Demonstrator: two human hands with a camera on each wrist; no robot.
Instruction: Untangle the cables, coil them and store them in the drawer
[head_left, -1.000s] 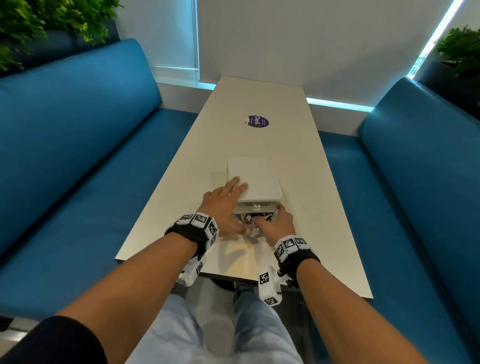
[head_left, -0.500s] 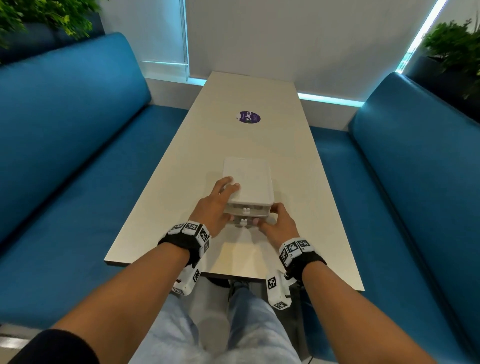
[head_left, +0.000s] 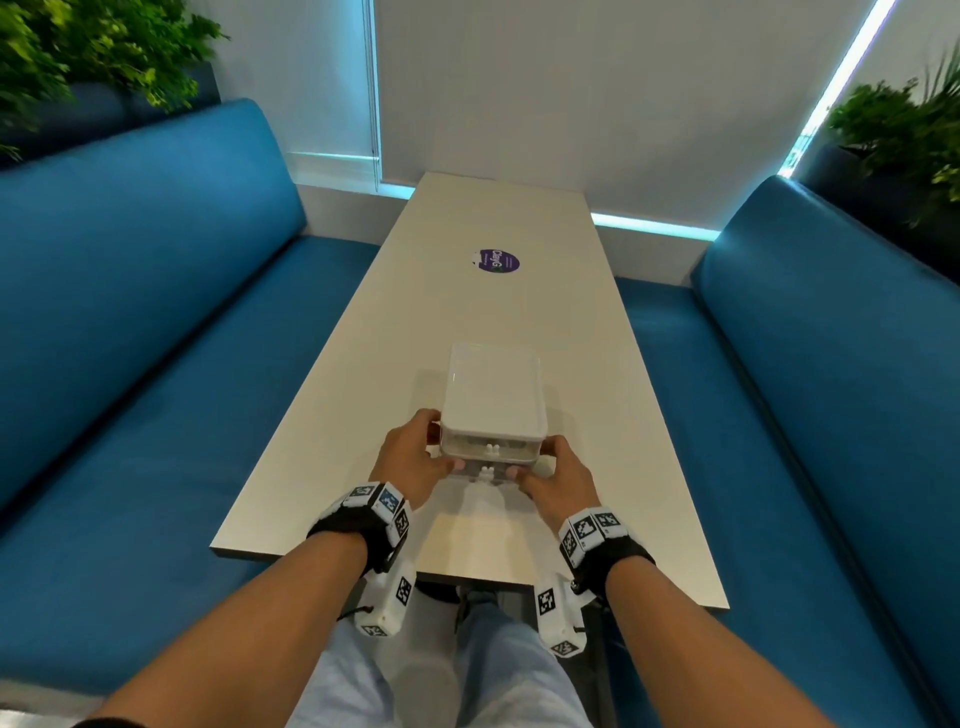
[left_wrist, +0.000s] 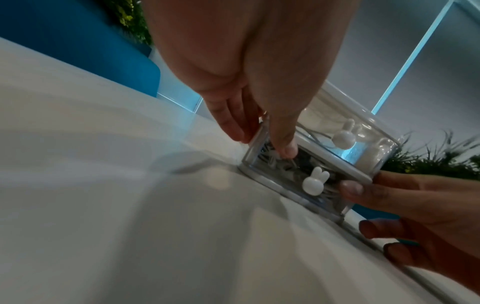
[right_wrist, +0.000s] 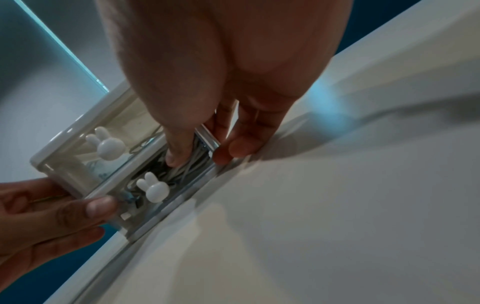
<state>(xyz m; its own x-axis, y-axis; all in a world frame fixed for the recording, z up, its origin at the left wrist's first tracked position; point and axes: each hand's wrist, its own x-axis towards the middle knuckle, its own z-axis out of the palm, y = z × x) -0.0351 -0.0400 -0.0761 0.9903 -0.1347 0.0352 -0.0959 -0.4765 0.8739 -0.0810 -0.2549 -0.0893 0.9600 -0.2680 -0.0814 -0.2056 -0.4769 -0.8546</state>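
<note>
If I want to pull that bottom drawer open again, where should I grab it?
Probably the rabbit knob at the middle of the bottom drawer front. Pinch it from the near side: it juts out toward you, while the clear front is flat and offers no other hold.

Drawer unit (head_left: 493, 395): small white plastic box, two clear-fronted drawers stacked, each with a white rabbit-shaped knob; sits between my fingers. Lower drawer (left_wrist: 298, 181): front under both my thumb tips. Cables (right_wrist: 182, 166): white and dark, tangled-looking, packed inside the lower drawer, just behind my thumbs.
</note>
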